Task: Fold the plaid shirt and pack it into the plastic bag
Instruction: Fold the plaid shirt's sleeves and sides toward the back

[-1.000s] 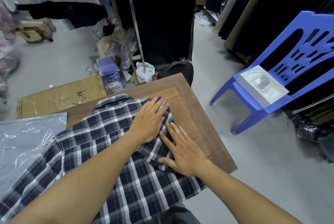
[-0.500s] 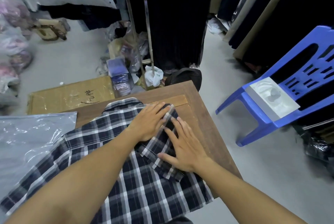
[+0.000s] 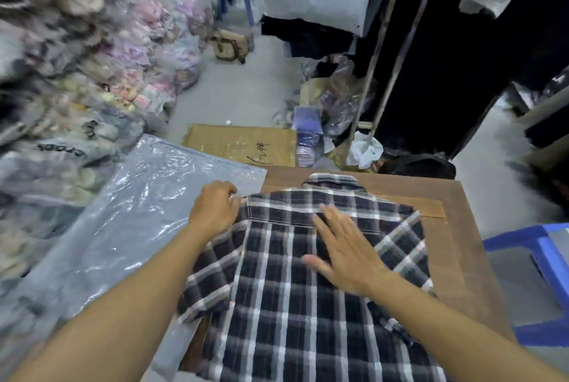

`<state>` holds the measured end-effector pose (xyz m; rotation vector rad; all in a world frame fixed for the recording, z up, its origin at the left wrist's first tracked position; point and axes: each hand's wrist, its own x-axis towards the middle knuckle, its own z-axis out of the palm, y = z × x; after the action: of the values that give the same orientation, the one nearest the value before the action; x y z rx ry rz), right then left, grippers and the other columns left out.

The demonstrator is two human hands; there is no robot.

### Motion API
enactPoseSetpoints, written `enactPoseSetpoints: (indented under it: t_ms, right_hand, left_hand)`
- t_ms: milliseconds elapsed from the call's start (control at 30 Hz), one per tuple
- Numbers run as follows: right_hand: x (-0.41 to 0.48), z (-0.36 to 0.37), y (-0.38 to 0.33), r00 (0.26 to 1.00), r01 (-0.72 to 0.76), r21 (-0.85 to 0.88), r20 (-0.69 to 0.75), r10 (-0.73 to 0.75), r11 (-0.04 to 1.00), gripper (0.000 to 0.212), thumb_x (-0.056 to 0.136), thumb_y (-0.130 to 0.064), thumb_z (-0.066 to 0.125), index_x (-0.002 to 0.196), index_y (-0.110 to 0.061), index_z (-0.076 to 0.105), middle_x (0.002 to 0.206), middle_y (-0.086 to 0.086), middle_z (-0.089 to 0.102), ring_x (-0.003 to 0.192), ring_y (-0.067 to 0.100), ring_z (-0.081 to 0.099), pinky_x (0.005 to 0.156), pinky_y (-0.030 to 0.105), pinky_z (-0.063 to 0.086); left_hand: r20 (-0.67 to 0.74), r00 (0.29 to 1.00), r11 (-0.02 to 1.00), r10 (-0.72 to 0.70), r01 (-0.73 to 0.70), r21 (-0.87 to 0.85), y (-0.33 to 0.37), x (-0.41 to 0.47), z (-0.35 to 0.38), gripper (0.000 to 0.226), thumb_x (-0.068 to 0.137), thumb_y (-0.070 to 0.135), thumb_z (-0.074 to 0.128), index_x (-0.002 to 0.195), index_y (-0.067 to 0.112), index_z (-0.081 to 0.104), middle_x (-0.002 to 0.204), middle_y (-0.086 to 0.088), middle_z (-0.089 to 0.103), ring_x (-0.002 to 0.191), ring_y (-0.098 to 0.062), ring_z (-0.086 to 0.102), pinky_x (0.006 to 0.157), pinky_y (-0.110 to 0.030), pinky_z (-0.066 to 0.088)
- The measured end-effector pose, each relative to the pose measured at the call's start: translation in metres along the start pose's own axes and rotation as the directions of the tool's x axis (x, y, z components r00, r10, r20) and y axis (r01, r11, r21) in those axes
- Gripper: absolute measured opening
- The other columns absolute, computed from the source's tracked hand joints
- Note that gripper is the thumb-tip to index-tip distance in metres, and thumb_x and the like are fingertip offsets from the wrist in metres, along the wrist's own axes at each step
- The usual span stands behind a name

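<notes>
A dark plaid shirt lies back up on the brown wooden table, collar toward the far edge and its right sleeve folded in over the back. My left hand is curled at the shirt's left shoulder, where the cloth meets the clear plastic bag, and seems to pinch the fabric. That bag lies flat to the left of the shirt, partly under the left sleeve. My right hand rests flat, fingers spread, on the upper back of the shirt.
Piles of bagged clothing fill the left side. A flattened cardboard box lies on the floor beyond the table. A metal rack with dark garments stands behind, with clutter at its foot. A blue plastic chair is at the right.
The view has swung left. My left hand moved from the folded right sleeve across to the shirt's left shoulder. My right hand slid from the sleeve to the middle of the back.
</notes>
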<state>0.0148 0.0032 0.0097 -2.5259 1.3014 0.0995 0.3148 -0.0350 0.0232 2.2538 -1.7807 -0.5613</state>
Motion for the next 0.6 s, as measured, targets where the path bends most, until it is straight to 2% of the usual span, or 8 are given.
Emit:
enactPoseSetpoints:
  t_ms: [100, 200, 333, 433, 500, 600]
  right_hand:
    - [0.035, 0.007, -0.056, 0.987, 0.112, 0.044, 0.111, -0.116, 0.993, 0.104, 0.088, -0.083, 0.023, 0.158, -0.011, -0.006, 0.167, 0.007, -0.018, 0.15, 0.023, -0.024, 0.122, 0.043, -0.012]
    - [0.062, 0.021, -0.086, 0.98, 0.118, 0.03, 0.158, -0.121, 0.993, 0.126, 0.074, -0.095, 0.026, 0.157, -0.009, -0.012, 0.164, 0.007, -0.025, 0.148, 0.023, -0.03, 0.123, 0.049, -0.01]
    - [0.079, 0.031, -0.097, 0.965, 0.11, -0.076, 0.245, -0.089, 0.991, 0.144, 0.06, -0.102, 0.032, 0.154, -0.005, -0.018, 0.162, 0.01, -0.03, 0.146, 0.028, -0.034, 0.12, 0.05, -0.016]
    - [0.078, 0.033, -0.098, 0.96, 0.099, -0.098, 0.272, -0.069, 0.99, 0.15, 0.055, -0.104, 0.034, 0.153, -0.005, -0.022, 0.161, 0.011, -0.032, 0.144, 0.028, -0.037, 0.12, 0.051, -0.017]
    - [0.077, 0.031, -0.101, 0.958, 0.086, -0.109, 0.28, -0.052, 0.99, 0.152, 0.053, -0.104, 0.033, 0.152, -0.004, -0.023, 0.161, 0.011, -0.033, 0.144, 0.028, -0.038, 0.12, 0.051, -0.016]
    - [0.078, 0.028, -0.102, 0.952, 0.069, -0.117, 0.306, -0.03, 0.991, 0.154, 0.051, -0.104, 0.034, 0.151, -0.004, -0.027, 0.16, 0.011, -0.034, 0.143, 0.028, -0.039, 0.121, 0.051, -0.015]
  left_hand:
    - [0.157, 0.969, 0.981, -0.192, 0.185, 0.056, -0.054, -0.018, -0.022, 0.031, 0.082, 0.051, 0.066, 0.088, 0.02, 0.061, 0.105, -0.007, 0.068, 0.103, -0.031, 0.062, 0.088, -0.04, 0.052]
    - [0.313, 0.901, 0.953, -0.3, 0.296, 0.062, -0.092, -0.039, -0.039, 0.049, 0.07, 0.059, 0.078, 0.092, 0.019, 0.061, 0.097, 0.0, 0.066, 0.095, -0.023, 0.062, 0.084, -0.034, 0.051]
    - [0.338, 0.892, 0.934, -0.299, 0.347, -0.089, -0.106, -0.053, -0.039, 0.039, 0.071, 0.041, 0.085, 0.087, 0.015, 0.062, 0.088, 0.0, 0.066, 0.087, -0.021, 0.063, 0.078, -0.033, 0.049]
    - [0.327, 0.901, 0.926, -0.286, 0.348, -0.149, -0.101, -0.053, -0.036, 0.027, 0.079, 0.025, 0.081, 0.074, 0.015, 0.056, 0.074, 0.0, 0.062, 0.072, -0.018, 0.058, 0.063, -0.028, 0.043]
    - [0.361, 0.893, 0.909, -0.27, 0.36, -0.212, -0.097, -0.05, -0.041, 0.025, 0.083, 0.017, 0.076, 0.071, 0.014, 0.054, 0.071, -0.003, 0.059, 0.065, -0.017, 0.052, 0.059, -0.026, 0.039]
    - [0.432, 0.87, 0.819, -0.236, 0.418, -0.394, -0.097, -0.045, -0.056, 0.021, 0.081, 0.009, 0.076, 0.076, 0.013, 0.056, 0.075, -0.009, 0.061, 0.067, -0.021, 0.052, 0.06, -0.029, 0.04]
